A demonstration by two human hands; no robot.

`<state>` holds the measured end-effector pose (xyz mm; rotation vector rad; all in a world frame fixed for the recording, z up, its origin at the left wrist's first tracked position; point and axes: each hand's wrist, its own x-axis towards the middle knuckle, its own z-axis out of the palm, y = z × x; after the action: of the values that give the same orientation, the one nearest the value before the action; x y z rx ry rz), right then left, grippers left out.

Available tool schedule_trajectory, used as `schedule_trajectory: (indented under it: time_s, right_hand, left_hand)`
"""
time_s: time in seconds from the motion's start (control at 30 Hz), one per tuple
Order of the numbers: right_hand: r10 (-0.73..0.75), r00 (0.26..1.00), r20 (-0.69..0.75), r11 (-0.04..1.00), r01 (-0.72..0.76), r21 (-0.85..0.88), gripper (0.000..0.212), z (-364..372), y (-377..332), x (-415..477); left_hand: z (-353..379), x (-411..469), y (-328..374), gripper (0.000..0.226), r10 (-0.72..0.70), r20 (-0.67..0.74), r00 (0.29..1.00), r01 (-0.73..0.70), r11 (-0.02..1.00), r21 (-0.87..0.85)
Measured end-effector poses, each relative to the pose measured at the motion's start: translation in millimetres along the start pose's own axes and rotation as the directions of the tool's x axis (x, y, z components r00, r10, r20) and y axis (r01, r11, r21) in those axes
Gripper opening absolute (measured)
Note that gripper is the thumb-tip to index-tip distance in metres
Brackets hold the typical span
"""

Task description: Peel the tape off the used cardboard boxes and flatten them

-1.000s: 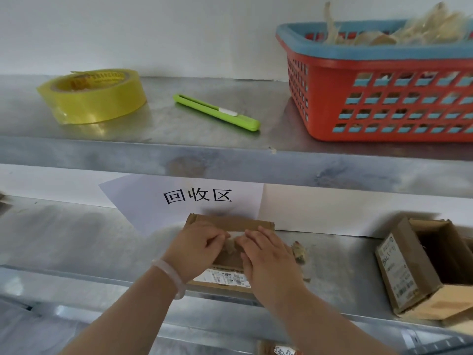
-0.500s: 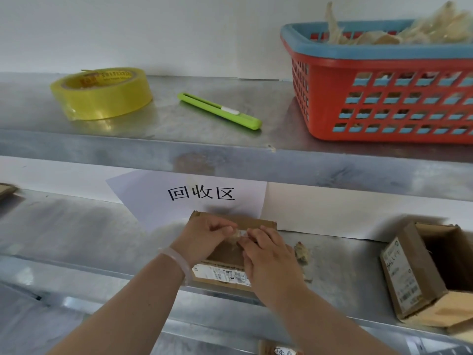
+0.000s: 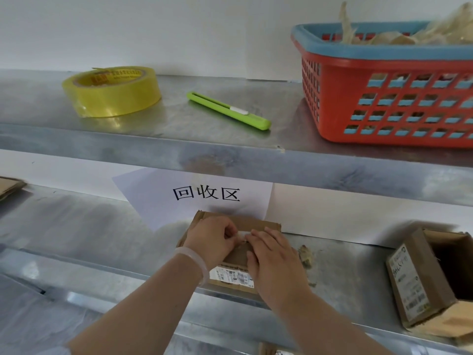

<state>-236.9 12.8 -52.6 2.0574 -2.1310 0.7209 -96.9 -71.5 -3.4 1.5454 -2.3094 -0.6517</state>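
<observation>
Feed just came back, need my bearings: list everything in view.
tape roll: one, yellow, upper shelf left
utility knife: one, green, upper shelf middle
basket: one, red with blue rim, upper shelf right, holding pale tape scraps
paper sign: one, white, wall behind lower shelf
taped box: one, brown, lower shelf, under both hands
open box: one, brown, lower shelf right
flat cardboard: one, brown, lower shelf far left
left hand: pinches pale tape strip on taped box
right hand: presses on taped box

Both forearms (image 3: 153,298) are bare. A plain, smooth, rounded bangle (image 3: 195,262), pale and milky-translucent, rings the wrist just behind the left grip (image 3: 212,238).
</observation>
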Motion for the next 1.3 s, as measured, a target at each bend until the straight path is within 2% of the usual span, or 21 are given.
schedule_trajectory:
  time_s: [0.1,0.17,0.2,0.3,0.37,0.43,0.5,0.6,0.63,0.73,0.83,0.93,1.03,1.1,1.2,1.3]
  right_hand:
    - [-0.006,1.0,-0.017,1.0,0.006,0.014,0.039,2,2,-1]
    - [-0.012,1.0,-0.015,1.0,0.012,0.002,0.039,1,2,-1]
    - [-0.01,1.0,-0.013,1.0,0.01,-0.003,0.039,0,2,-1]
    - [-0.009,1.0,-0.016,1.0,0.008,-0.009,0.04,2,2,-3]
    - [-0.013,1.0,-0.028,1.0,0.013,-0.003,0.041,3,2,-4]
    - [-0.009,1.0,-0.03,1.0,0.009,-0.001,0.041,5,2,-4]
    - [-0.002,1.0,-0.028,1.0,0.002,-0.003,0.041,7,1,-4]
    - [0.007,0.999,-0.036,1.0,-0.008,-0.021,0.04,6,-1,-4]
    - [0.013,0.999,-0.045,1.0,-0.014,-0.026,0.04,6,-1,-4]
    - [0.017,0.997,-0.074,0.999,-0.019,-0.029,0.038,6,-3,-4]
    - [0.018,0.997,-0.077,0.999,-0.021,-0.045,0.038,7,-4,-5]
    - [0.02,0.998,-0.055,0.998,-0.024,-0.065,0.038,6,-4,-4]
    - [0.017,0.999,-0.042,0.997,-0.02,-0.079,0.039,5,-4,-5]
    - [0.02,0.999,-0.029,0.996,-0.023,-0.085,0.039,4,-5,-4]
    - [0.03,0.999,-0.014,0.997,-0.031,-0.076,0.041,3,-6,-4]
    - [0.029,1.0,-0.005,0.997,-0.029,-0.073,0.04,2,-6,-4]
  left_hand:
    - [2,-1,4,0.003,0.085,-0.065,0.994,-0.077,0.991,0.106]
    - [3,-4,4,0.003,0.122,-0.105,0.987,-0.11,0.988,0.111]
    - [1,-4,1,0.004,0.089,-0.131,0.987,-0.081,0.995,0.065]
    - [-11,-1,-15,0.008,-0.124,-0.219,0.968,0.085,0.98,-0.182]
    - [-18,0,-26,0.007,-0.148,-0.266,0.953,0.092,0.973,-0.213]
    - [-21,-1,-30,0.009,-0.089,-0.306,0.948,0.037,0.984,-0.173]
    - [-19,-4,-31,0.012,0.044,-0.328,0.944,-0.068,0.996,-0.063]
    - [-10,-4,-39,0.018,0.305,-0.266,0.914,-0.272,0.95,0.156]
    - [-7,-4,-42,0.02,0.352,-0.239,0.905,-0.311,0.93,0.195]
    - [-4,-5,-45,0.011,0.399,-0.19,0.897,-0.373,0.914,0.157]
    - [-8,-4,-44,0.043,0.391,-0.083,0.917,-0.385,0.919,0.081]
    - [-11,-3,-46,0.055,0.364,0.033,0.931,-0.365,0.929,0.066]
    - [-11,-4,-46,0.053,0.245,0.114,0.963,-0.237,0.968,-0.08]
    - [-9,-6,-44,0.048,0.192,0.121,0.974,-0.176,0.975,-0.133]
    - [-3,-9,-42,0.027,0.218,0.019,0.976,-0.218,0.976,-0.016]
    - [-4,-13,-32,0.03,0.078,-0.04,0.996,-0.081,0.992,-0.098]
